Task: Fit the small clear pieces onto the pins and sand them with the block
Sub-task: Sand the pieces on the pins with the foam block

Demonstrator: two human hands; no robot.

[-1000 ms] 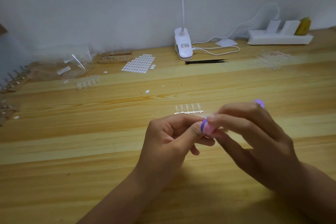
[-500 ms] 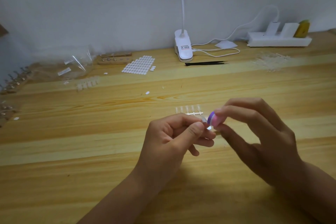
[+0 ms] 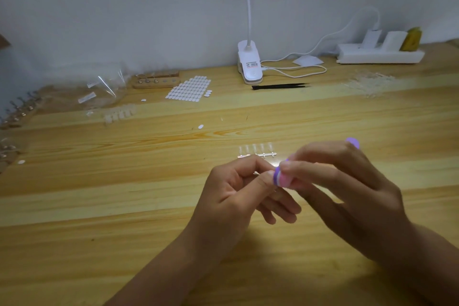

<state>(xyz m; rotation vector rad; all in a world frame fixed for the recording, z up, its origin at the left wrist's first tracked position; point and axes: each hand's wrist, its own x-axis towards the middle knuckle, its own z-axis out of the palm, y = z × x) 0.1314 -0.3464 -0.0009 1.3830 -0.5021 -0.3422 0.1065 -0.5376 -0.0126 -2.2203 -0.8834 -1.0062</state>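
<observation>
Your left hand (image 3: 238, 189), thumb and forefinger pinching a small clear piece (image 3: 257, 173), other fingers loosely curled, your right hand (image 3: 347, 186) just beside it, fingertips gripping the sanding block (image 3: 282, 178), forearms angling in from below

Left hand (image 3: 238, 189) pinches small clear piece (image 3: 257, 173), mostly hidden. Right hand (image 3: 347, 181) grips purple-pink sanding block (image 3: 282, 178), its end at the left thumb tip. Strip of clear pieces (image 3: 257, 151) lies on table (image 3: 124, 194) just beyond.
</observation>
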